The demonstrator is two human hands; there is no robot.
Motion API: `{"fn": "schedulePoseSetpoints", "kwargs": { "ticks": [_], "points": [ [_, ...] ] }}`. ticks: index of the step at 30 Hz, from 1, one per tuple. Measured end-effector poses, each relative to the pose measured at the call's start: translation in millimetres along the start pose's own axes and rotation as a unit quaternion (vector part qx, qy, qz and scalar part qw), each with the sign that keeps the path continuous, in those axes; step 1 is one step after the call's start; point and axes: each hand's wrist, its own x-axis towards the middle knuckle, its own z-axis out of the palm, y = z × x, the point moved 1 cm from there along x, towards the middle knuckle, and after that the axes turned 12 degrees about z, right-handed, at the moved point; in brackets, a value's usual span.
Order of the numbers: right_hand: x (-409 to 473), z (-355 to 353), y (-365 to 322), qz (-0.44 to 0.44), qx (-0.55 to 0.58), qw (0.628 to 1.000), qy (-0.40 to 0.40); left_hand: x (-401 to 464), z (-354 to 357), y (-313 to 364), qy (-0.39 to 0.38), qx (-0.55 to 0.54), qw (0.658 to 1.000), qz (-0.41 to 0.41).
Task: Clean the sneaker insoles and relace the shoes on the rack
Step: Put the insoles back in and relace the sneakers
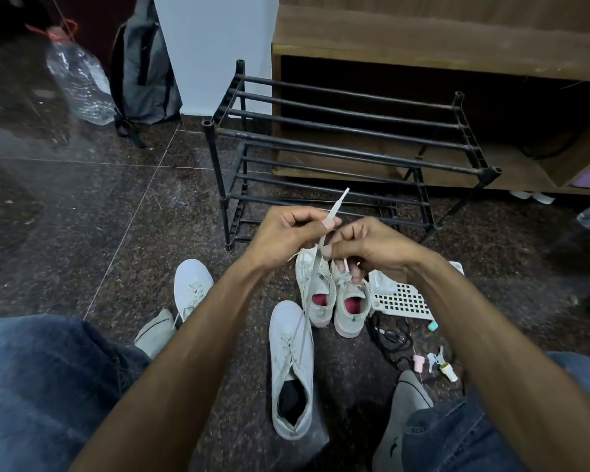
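**White lace mid-air, and plenty of ways it could've gone sideways**

White flat shoelace [324, 240] was pinched between both hands, raised above the floor. The left hand [286, 233] had thumb and forefinger clamped on the upper stretch, with the aglet end poking up toward 1 o'clock. The right hand [372, 253] sat just beside it at 3 o'clock, fingers curled round a lower bit of lace. Hands were practically touching, knuckle to knuckle.

What I'd have worried about: the lace trailed down to the white sneaker [292, 369] lying at 6 o'clock from the hands, so a hard tug could've dragged that shoe across the granite floor or yanked the lace back out of an eyelet. I couldn't tell if the two hands held one lace or two ends, so a twist or crossed pass seemed possible too. The loose length also hung right over the pair of red-lined sneakers [332, 294] directly beneath the hands, and could've snagged on them.

Another white sneaker [193, 287] lay at 8 o'clock, well apart. The black shoe rack [348, 137] stood at 12 o'clock with no shoes showing on its bars, so by my reckoning the job was nowhere near finished. A white perforated basket [404, 301] lay at 4 o'clock, beside the pair.
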Motion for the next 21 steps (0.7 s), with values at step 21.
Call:
{"fn": "schedulePoseSetpoints", "kwargs": {
  "ticks": [21],
  "points": [
    [-8.3, -34.5, 2.4, -0.029, 0.086, 0.982, 0.167, -4.6, 0.6, -16.8, -0.004, -0.039, 0.995, -0.095]
  ]
}}
